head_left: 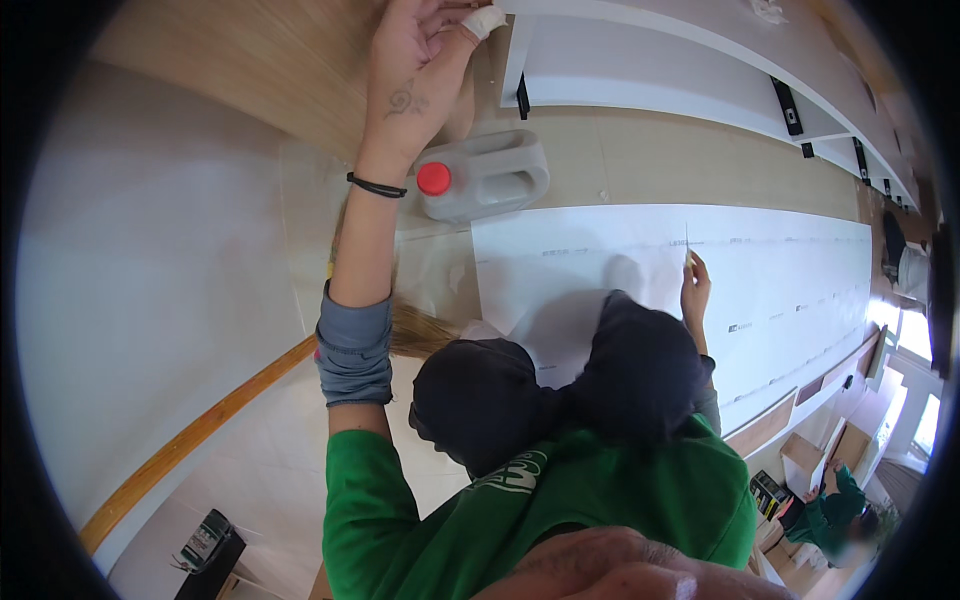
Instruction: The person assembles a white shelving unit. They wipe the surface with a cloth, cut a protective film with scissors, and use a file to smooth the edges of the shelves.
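The person's left arm stretches far forward, nearly straight, with a grey under-sleeve bunched below the elbow and a green sleeve over the upper arm. A dark band circles the wrist, and a spiral tattoo marks the skin beyond it. The left hand is partly cut off by the upper edge, its fingers loosely curled and the thumb ending in something white, possibly a wrap. The right hand reaches ahead past the dark-clad right knee, fingers bent in a pinch; the knee hides most of that forearm. The left knee is bent too.
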`<state>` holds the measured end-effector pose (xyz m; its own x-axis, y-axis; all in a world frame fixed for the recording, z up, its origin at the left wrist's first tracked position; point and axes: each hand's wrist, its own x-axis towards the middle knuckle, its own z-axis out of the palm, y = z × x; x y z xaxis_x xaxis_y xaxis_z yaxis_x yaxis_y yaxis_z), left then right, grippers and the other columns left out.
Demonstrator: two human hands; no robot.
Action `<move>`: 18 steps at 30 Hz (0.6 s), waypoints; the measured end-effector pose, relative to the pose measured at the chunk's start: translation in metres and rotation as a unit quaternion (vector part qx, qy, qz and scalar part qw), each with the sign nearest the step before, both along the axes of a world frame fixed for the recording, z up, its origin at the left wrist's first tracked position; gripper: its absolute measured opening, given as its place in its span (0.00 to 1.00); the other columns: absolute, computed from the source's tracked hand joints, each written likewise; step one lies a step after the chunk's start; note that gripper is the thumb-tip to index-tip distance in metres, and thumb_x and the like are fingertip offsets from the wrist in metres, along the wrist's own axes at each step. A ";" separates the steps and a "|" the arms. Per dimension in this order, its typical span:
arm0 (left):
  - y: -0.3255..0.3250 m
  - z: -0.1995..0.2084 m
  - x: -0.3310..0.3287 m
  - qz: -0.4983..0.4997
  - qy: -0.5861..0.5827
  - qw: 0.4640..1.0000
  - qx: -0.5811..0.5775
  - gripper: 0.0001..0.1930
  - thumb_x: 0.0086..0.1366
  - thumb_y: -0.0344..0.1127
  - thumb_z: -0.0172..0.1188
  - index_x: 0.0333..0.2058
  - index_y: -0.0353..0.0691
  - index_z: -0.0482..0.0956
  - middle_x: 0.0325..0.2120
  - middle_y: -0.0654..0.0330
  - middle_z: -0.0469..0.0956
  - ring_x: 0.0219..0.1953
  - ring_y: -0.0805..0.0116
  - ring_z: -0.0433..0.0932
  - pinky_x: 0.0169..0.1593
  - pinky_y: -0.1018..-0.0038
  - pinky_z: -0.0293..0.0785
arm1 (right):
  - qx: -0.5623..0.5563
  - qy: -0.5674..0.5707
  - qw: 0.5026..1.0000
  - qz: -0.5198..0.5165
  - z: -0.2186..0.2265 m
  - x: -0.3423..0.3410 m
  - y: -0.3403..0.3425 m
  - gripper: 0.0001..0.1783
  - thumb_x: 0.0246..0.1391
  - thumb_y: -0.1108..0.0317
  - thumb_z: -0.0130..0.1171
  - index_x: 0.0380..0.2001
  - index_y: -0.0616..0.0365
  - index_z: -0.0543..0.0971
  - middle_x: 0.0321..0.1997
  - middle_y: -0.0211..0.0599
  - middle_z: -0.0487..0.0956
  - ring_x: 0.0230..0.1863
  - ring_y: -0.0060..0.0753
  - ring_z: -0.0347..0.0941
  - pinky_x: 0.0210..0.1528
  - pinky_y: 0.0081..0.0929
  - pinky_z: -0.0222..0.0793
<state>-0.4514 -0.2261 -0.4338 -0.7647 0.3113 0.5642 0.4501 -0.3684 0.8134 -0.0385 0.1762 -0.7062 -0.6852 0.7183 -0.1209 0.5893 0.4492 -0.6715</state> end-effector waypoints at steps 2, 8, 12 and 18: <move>0.000 0.018 0.015 -0.010 -0.036 0.999 -0.024 0.18 0.68 0.21 0.60 0.55 0.32 0.73 0.46 0.57 0.79 0.48 0.70 0.79 0.55 0.73 0.76 | -0.226 0.113 0.968 -0.004 0.055 -0.055 -0.058 0.30 0.63 0.67 0.47 0.68 0.54 0.70 0.55 0.36 0.80 0.59 0.33 0.73 0.63 0.31 0.65; 0.008 0.015 0.004 0.014 -0.018 0.998 -0.064 0.13 0.68 0.20 0.59 0.51 0.30 0.78 0.45 0.58 0.82 0.47 0.72 0.80 0.56 0.74 0.76 | -0.478 0.123 0.846 0.201 0.173 -0.175 -0.165 0.32 0.60 0.74 0.45 0.70 0.61 0.67 0.57 0.35 0.77 0.59 0.28 0.70 0.65 0.28 0.62; 0.002 0.011 0.003 -0.011 -0.032 0.998 -0.047 0.12 0.69 0.22 0.59 0.50 0.30 0.78 0.45 0.58 0.82 0.46 0.72 0.80 0.54 0.75 0.76 | -0.485 0.185 0.776 0.358 0.190 -0.216 -0.206 0.28 0.62 0.81 0.50 0.66 0.60 0.71 0.65 0.38 0.75 0.61 0.29 0.72 0.63 0.28 0.68; -0.011 0.012 -0.004 -0.021 -0.028 0.997 -0.064 0.11 0.71 0.24 0.58 0.50 0.29 0.78 0.46 0.56 0.82 0.45 0.71 0.79 0.50 0.76 0.76 | -0.300 0.257 0.801 0.451 0.193 -0.272 -0.225 0.25 0.61 0.83 0.57 0.61 0.60 0.75 0.60 0.39 0.81 0.57 0.31 0.76 0.55 0.28 0.73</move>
